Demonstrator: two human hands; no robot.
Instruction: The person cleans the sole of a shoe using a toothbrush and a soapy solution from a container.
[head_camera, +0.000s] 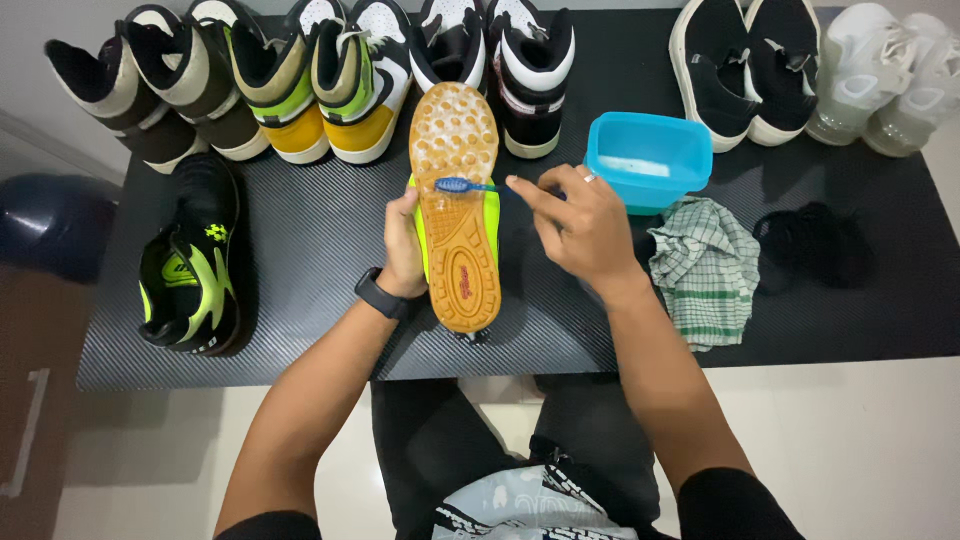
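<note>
My left hand (402, 245) grips the side of a neon green sports shoe (458, 205) turned sole up; its tan gum sole is soapy white near the toe. My right hand (578, 222) holds a blue toothbrush (462, 186), whose head rests on the sole's upper middle. A black watch sits on my left wrist. The matching black and neon green shoe (192, 258) lies upright to the left on the black mat (320, 230).
A blue plastic tub (647, 160) with white liquid stands right of my hand. A green checked cloth (705, 268) and a black bundle (812, 243) lie beside it. Several pairs of shoes line the mat's far edge. A dark ball (50, 222) sits at left.
</note>
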